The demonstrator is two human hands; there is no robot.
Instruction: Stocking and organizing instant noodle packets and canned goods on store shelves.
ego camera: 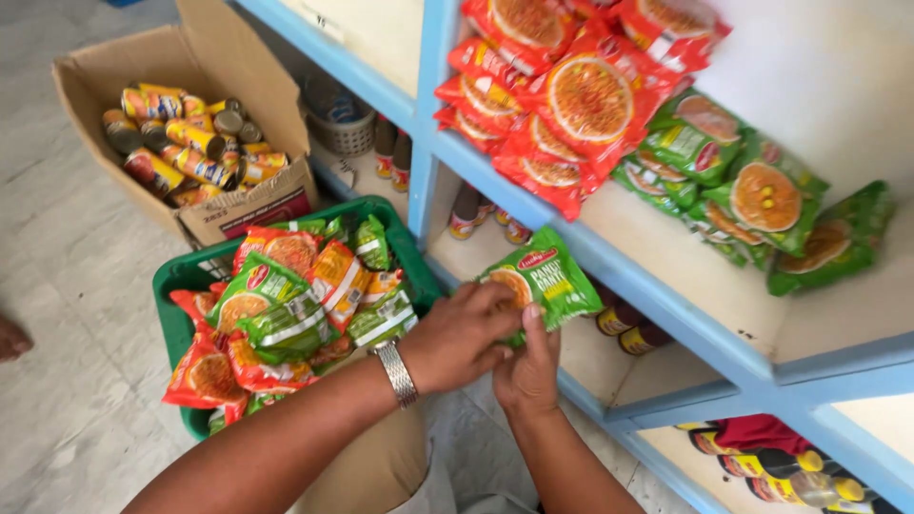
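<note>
I have both hands together on one green packet (545,276): left hand (457,335) over its near edge, right hand (526,366) pinching from below, so it stays flat before the shelf (666,257). The basket (181,286) sits close, for easy reach.

left wrist: silver metal link bracelet (396,373) | arms: bare, sleeveless | legs: tan trousers (376,471)

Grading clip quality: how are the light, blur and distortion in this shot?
Head view: even, soft light, no hard shadows; pale wall top right nearly washed out. Slight softness overall; both hands and the green noodle packet stay readable. Blue shelf runs slanted because the camera is tilted.
</note>
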